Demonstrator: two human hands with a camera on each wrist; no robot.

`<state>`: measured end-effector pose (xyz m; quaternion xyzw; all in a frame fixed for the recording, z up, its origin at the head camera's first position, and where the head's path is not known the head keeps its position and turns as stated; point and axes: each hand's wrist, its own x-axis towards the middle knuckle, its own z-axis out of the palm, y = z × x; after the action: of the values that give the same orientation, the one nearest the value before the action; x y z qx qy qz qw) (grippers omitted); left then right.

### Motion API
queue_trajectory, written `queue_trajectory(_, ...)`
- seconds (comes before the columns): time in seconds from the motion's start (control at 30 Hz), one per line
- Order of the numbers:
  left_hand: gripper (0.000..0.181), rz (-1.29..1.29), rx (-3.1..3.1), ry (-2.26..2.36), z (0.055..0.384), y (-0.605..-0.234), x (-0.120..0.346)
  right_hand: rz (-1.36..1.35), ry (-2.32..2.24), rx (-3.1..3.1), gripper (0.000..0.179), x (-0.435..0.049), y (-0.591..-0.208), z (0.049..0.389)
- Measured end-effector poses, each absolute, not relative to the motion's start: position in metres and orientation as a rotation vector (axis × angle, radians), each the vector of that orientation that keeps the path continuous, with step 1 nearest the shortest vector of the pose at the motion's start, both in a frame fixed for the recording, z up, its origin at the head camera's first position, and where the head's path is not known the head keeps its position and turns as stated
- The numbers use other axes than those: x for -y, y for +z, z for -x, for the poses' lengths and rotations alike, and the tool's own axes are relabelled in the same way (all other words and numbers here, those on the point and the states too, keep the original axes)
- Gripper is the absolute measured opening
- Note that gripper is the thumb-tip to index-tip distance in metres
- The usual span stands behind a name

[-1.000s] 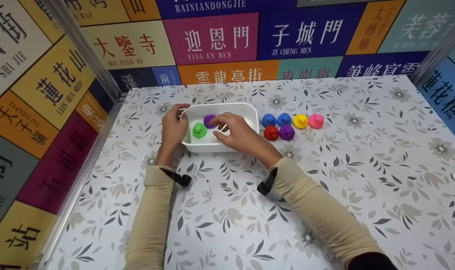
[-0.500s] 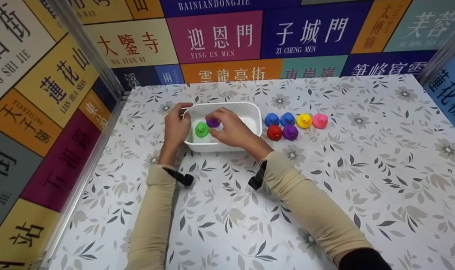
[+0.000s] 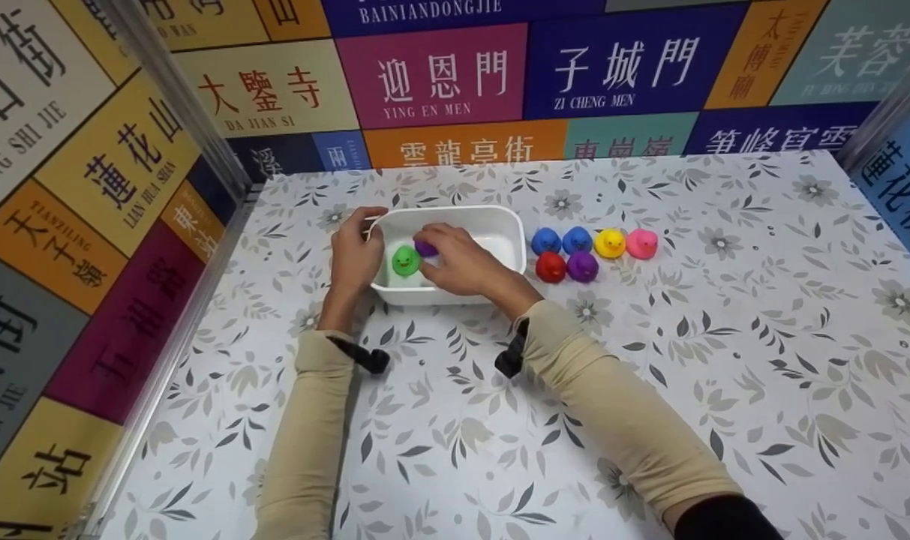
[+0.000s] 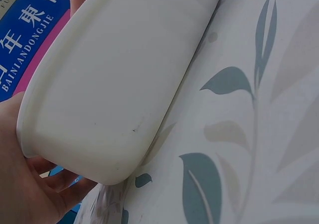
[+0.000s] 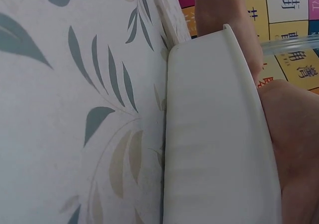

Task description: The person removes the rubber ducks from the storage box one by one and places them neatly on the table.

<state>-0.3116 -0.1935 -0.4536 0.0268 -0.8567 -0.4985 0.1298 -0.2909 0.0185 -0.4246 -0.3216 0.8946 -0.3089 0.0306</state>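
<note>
A white plastic container [image 3: 424, 296] stands on the table in the head view. My left hand [image 3: 355, 251] grips its left end, thumb at the rim and fingers around the outer wall; the left wrist view shows the hand [image 4: 30, 174] against that wall. Inside the container, a green rubber duck [image 3: 405, 261] sits near the left end. Just right of it is a purple rubber duck [image 3: 424, 248], partly covered by my right hand [image 3: 461, 262], whose thumb and fingers close around it. The right wrist view shows mostly the container's outer side [image 5: 214, 129], with the fingertips hidden behind it.
Right of the container, several rubber ducks stand in two rows: two blue [image 3: 546, 241], one yellow [image 3: 610, 244] and one pink [image 3: 641, 244] behind, red [image 3: 551, 267] and purple [image 3: 582, 266] in front. Printed panels [image 3: 432, 75] border the floral-covered table [image 3: 439, 435].
My right hand has moved left and down from above the container onto the purple duck, its fingers drawing together around it. My left hand keeps its hold on the container's end.
</note>
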Motion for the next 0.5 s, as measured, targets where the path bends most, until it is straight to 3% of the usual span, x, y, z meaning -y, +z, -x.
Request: queue_trajectory(0.5,0.036,-0.069,2.488,-1.417,0.3112,-0.4539,0.1938,0.715,-1.084,-2.868,0.047,-0.0207,-0.4266,0.2896)
